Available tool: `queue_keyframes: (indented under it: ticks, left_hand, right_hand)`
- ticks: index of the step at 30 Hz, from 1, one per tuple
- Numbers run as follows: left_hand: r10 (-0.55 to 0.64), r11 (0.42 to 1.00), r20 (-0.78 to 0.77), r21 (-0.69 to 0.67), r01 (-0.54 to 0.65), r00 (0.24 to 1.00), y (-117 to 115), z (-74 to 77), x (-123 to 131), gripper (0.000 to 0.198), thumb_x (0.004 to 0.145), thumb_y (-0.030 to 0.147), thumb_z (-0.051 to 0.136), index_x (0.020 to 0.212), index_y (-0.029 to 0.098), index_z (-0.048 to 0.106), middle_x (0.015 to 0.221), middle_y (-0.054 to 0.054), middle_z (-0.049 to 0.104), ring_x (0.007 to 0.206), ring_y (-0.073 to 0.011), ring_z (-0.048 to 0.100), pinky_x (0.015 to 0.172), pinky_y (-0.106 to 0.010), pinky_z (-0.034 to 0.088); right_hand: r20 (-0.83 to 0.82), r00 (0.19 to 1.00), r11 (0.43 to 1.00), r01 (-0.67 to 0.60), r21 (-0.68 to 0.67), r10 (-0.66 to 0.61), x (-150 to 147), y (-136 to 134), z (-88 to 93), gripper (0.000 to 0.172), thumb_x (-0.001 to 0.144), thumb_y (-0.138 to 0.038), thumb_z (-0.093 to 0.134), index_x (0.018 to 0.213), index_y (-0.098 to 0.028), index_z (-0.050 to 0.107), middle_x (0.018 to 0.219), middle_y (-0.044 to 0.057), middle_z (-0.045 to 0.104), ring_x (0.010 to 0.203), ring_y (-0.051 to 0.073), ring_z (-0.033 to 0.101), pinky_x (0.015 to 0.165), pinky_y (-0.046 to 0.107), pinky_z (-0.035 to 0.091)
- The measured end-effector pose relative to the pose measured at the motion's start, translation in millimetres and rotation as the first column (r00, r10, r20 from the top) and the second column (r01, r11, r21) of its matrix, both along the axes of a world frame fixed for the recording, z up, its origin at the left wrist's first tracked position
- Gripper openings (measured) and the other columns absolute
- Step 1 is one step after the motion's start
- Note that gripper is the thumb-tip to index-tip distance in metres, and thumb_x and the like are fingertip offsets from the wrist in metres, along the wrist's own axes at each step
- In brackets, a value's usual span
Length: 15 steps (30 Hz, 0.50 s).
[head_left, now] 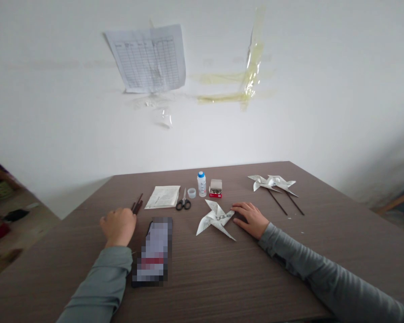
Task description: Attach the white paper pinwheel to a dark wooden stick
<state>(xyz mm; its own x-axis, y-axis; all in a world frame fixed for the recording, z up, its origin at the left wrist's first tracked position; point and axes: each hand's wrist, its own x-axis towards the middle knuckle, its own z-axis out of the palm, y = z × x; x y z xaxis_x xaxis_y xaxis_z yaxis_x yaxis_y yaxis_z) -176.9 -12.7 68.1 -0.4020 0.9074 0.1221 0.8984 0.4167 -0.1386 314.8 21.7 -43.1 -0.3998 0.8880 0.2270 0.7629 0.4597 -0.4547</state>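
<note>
A paper pinwheel (215, 219) lies flat on the tabletop (202, 273), near the middle, its 4 blades spread. The right hand (252, 220) rests just right of it, thumb and fingers parted in a loose gap, fingertips at the right blade; I see no firm hold there. Just beyond the pinwheel, a far row runs left to right: folded printed paper (163, 197), black-handled scissors (183, 202), a small clear round item (191, 193), a blue-capped bottle (201, 185) and an open red box (216, 190) of small metallic pieces. Left of the pinwheel, a strip of tabletop separates it from a pixelated dark-edged object (154, 251) on the near side. Farther left, the left hand (119, 226) curls beside some dark sticks (138, 204), which show past its fingers; whether it grips them I cannot tell. Far right, 2 more pinwheels (272, 182) on sticks overlap at the blades, their sticks slanting toward the right edge with a margin of wood beyond. The far edge meets the wall (202, 139), where a printed sheet (150, 58) hangs; the broadest open room is on the near side, right of the pixelated object.
</note>
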Motion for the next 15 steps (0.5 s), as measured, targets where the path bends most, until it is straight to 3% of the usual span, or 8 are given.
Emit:
queue_keyframes:
  ticks: [10,15]
  left_hand:
    - [-0.004,0.999,0.007,0.037,0.004,1.0,1.5,2.8,1.7,0.041,0.116,0.02,0.066,0.134,0.014,0.103,0.151,-0.031,0.094,0.148,-0.0505,0.085,0.122,-0.06,0.062]
    - [-0.014,0.996,0.012,0.09,0.012,1.0,-2.2,4.8,5.8,0.042,0.12,0.019,0.063,0.132,0.013,0.103,0.15,-0.033,0.093,0.151,-0.0518,0.085,0.126,-0.063,0.063]
  right_hand:
    - [0.01,1.0,0.999,0.011,-0.034,-0.011,-1.5,-4.1,7.0,0.052,0.115,-0.043,0.08,0.164,-0.029,0.092,0.175,0.019,0.084,0.165,0.049,0.075,0.144,0.074,0.059]
    - [0.006,1.0,1.0,0.006,-0.013,-0.006,-1.1,-3.1,3.0,0.052,0.115,-0.044,0.079,0.163,-0.03,0.092,0.174,0.018,0.085,0.164,0.048,0.075,0.143,0.074,0.06]
